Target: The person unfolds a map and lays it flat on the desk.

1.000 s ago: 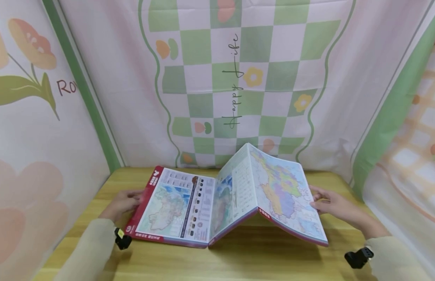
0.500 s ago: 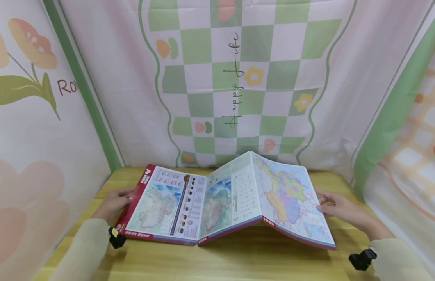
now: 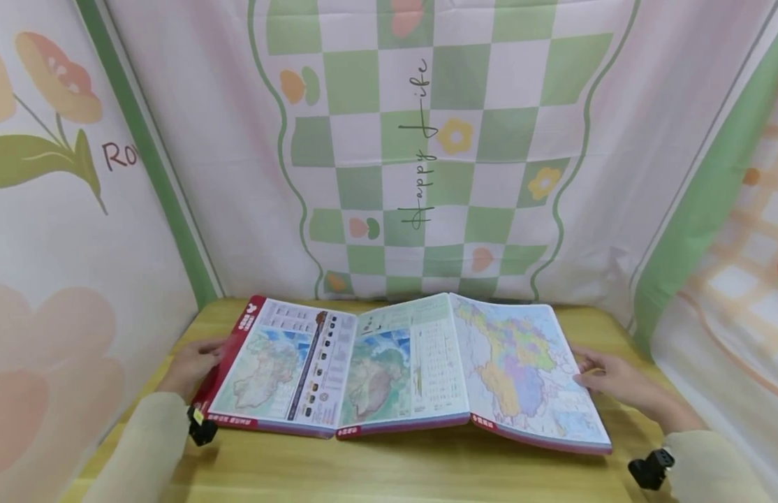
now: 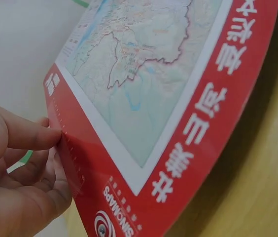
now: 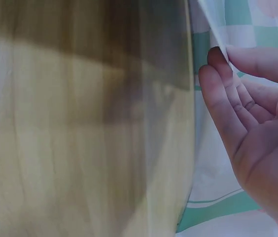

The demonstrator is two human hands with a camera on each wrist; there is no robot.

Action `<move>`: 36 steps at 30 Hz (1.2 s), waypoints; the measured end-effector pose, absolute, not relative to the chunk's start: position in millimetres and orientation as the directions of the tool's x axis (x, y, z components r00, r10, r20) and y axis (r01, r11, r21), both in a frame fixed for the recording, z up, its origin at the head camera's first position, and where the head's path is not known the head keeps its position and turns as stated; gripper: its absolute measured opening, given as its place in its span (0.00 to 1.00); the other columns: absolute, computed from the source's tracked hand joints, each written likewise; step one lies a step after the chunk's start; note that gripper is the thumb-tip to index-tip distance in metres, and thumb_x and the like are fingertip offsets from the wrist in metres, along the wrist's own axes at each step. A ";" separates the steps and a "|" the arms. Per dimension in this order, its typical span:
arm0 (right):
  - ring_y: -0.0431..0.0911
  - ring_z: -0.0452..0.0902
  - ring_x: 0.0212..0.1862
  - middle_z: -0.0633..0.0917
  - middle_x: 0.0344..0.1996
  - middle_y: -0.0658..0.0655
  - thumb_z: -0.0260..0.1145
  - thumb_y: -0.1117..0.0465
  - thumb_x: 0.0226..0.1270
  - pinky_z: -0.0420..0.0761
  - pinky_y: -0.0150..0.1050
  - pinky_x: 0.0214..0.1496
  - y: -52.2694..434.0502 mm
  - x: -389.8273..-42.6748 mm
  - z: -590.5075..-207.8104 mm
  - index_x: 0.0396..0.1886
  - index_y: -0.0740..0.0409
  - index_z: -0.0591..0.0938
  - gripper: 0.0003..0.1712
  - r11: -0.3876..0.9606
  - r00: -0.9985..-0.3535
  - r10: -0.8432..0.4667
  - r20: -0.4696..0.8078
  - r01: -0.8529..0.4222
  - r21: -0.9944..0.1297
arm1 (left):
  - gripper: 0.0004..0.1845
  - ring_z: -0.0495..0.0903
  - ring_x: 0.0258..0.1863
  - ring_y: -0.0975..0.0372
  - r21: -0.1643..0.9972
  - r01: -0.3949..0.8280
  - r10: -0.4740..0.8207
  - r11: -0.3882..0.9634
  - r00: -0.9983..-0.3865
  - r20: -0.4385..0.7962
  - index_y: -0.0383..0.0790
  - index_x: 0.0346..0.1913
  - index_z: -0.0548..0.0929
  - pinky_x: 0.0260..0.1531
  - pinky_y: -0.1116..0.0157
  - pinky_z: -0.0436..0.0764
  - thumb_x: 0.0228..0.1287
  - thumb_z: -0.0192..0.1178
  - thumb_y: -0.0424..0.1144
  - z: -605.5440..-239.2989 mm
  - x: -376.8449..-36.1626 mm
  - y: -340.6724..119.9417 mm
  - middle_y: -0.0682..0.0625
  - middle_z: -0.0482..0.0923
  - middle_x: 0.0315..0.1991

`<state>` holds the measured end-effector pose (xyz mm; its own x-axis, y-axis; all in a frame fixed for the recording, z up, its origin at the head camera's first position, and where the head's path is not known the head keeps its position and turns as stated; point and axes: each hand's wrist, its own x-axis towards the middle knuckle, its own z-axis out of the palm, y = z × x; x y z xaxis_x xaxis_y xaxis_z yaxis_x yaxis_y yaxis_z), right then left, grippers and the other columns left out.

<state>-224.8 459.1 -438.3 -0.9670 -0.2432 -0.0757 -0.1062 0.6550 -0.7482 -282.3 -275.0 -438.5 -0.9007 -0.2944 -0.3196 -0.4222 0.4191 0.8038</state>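
A folding map in three joined panels lies spread across the table. Its left panel has a red border with white lettering and the word SINOMAPS. My left hand pinches that red border at the left edge, thumb on the printed face in the left wrist view. At the opposite edge, my right hand pinches the right panel, which shows a coloured regional map. The right wrist view has thumb and fingertips on the sheet's thin edge. The fold between middle and right panels stands slightly raised, with shadow under it.
The wooden table shows in front of the map. A curtain with green checks hangs right behind the table, and printed fabric encloses both sides. A small black camera sits on the right wrist.
The raised fold has dropped and the panels lie much flatter. My left hand has moved left with its edge, my right hand a little to the right.
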 end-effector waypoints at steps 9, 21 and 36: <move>0.41 0.77 0.36 0.81 0.40 0.61 0.64 0.67 0.69 0.82 0.35 0.35 473.1 -229.3 -464.9 0.69 0.85 0.56 0.39 0.668 -0.976 -0.213 -0.051 -0.107 -0.736 | 0.25 0.62 0.66 0.39 0.794 -0.400 -0.315 0.458 -0.908 -0.276 0.32 0.73 0.65 0.64 0.37 0.63 0.77 0.49 0.34 -436.9 -281.5 -271.3 0.29 0.61 0.70; 0.42 0.74 0.34 0.79 0.37 0.59 0.63 0.70 0.68 0.80 0.34 0.31 470.0 -231.1 -471.0 0.67 0.84 0.62 0.34 0.699 -0.973 -0.226 -0.051 -0.125 -0.704 | 0.24 0.63 0.65 0.39 0.795 -0.392 -0.308 0.464 -0.912 -0.270 0.32 0.72 0.68 0.63 0.37 0.65 0.76 0.50 0.34 -441.7 -284.4 -272.3 0.29 0.63 0.68; 0.46 0.73 0.37 0.78 0.36 0.57 0.62 0.65 0.71 0.78 0.33 0.33 468.0 -231.4 -485.2 0.65 0.82 0.67 0.31 0.721 -0.981 -0.155 -0.119 -0.030 -0.692 | 0.24 0.68 0.60 0.39 0.753 -0.333 -0.264 0.567 -0.940 -0.217 0.28 0.66 0.73 0.60 0.40 0.69 0.68 0.54 0.28 -442.4 -282.2 -275.0 0.27 0.67 0.64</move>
<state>-231.4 468.0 -485.2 -0.9808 -0.1546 -0.1189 -0.0297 0.7211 -0.6922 -282.2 -275.0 -442.4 -0.9397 -0.2642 -0.2170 -0.3333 0.5671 0.7532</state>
